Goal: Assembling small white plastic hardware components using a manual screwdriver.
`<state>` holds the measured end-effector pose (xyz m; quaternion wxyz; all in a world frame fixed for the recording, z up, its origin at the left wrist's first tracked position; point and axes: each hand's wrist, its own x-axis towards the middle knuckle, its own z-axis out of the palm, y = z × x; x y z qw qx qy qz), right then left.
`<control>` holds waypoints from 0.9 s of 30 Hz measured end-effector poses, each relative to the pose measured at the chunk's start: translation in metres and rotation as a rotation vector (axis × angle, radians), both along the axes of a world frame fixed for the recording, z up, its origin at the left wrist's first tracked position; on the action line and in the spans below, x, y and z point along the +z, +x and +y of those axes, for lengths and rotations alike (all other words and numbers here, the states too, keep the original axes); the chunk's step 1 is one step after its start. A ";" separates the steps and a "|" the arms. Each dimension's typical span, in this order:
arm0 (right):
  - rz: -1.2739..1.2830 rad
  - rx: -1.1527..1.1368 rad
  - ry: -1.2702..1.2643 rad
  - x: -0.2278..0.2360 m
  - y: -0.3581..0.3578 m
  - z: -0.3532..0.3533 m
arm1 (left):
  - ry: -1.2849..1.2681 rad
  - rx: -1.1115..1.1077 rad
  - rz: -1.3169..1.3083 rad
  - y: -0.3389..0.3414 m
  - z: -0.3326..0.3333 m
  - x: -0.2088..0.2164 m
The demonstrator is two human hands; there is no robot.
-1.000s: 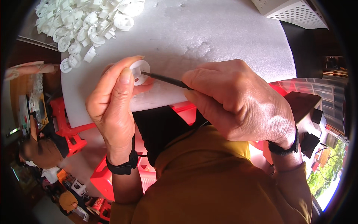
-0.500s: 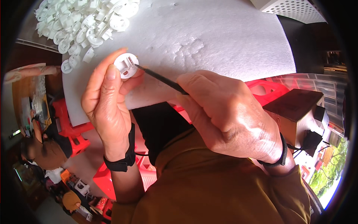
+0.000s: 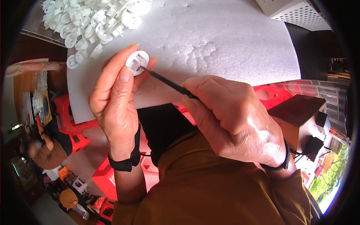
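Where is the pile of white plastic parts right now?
In the head view, the pile of white plastic parts lies at upper left on the white foam sheet, just above the left hand.

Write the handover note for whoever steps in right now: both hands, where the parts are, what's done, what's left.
Left hand: pinches one round white plastic part, face up.
Right hand: grips a thin dark tool, tip at the part's centre slot.
Pile of white parts: far left on the white foam sheet.
Done: cannot tell; no separate finished pile shows.
Left: the held part is under the tool; the pile probably waits.
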<state>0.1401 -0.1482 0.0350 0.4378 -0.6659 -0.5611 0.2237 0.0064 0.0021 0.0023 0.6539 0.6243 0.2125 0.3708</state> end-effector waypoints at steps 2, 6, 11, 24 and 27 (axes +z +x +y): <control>0.003 -0.004 0.010 -0.002 -0.001 0.002 | 0.033 -0.019 -0.015 0.000 0.000 -0.001; 0.004 -0.001 -0.032 0.000 -0.002 0.004 | 0.049 -0.027 -0.024 -0.001 0.001 -0.001; 0.022 0.003 0.003 0.000 -0.003 0.006 | 0.049 -0.011 -0.024 -0.001 -0.001 -0.001; 0.042 0.044 -0.029 -0.004 -0.008 0.011 | -0.004 0.032 -0.015 -0.001 -0.003 -0.002; 0.047 0.045 0.015 -0.007 -0.010 0.016 | 0.058 0.039 0.020 -0.001 -0.004 -0.004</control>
